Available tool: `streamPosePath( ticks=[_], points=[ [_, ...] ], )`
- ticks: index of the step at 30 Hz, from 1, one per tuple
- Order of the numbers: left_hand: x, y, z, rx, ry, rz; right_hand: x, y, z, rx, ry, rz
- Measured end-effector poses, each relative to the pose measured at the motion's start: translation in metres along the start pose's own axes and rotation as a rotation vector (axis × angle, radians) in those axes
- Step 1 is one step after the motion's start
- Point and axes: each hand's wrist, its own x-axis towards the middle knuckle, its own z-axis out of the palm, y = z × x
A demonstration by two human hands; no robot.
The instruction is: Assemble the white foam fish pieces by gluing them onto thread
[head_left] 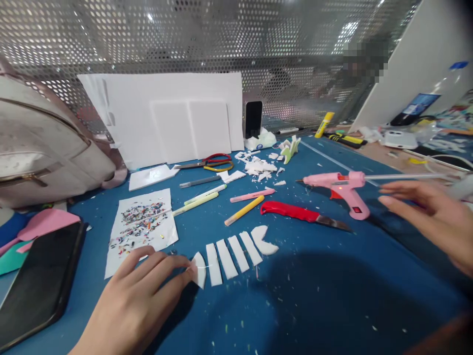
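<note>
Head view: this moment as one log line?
left hand: touching leftmost white piece | right hand: beside pink glue gun | white strips: in a row

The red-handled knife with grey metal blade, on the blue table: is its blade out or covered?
Out: the grey metal blade shows bare beyond the red handle, with no cover on it.

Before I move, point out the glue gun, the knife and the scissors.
Glue gun (348,184): head view, on the pink body above the grip.
Knife (303,214): head view, on the red handle near the blade.
Scissors (204,163): head view, where blades meet handles.
</note>
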Motion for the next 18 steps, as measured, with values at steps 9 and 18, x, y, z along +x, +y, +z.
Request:
streamPosePath(
  ticks=[9, 18],
  points=[
    [-0.002, 0.001, 0.003, -0.043, 0.056, -0.035, 0.031, -0.041, 0.025, 0.042, -0.399, 0.038],
    [-0.004, 0.001, 0.001, -0.060, 0.055, -0.016, 0.003, -0.135, 0.001, -0.022, -0.460, -0.109]
  ],
)
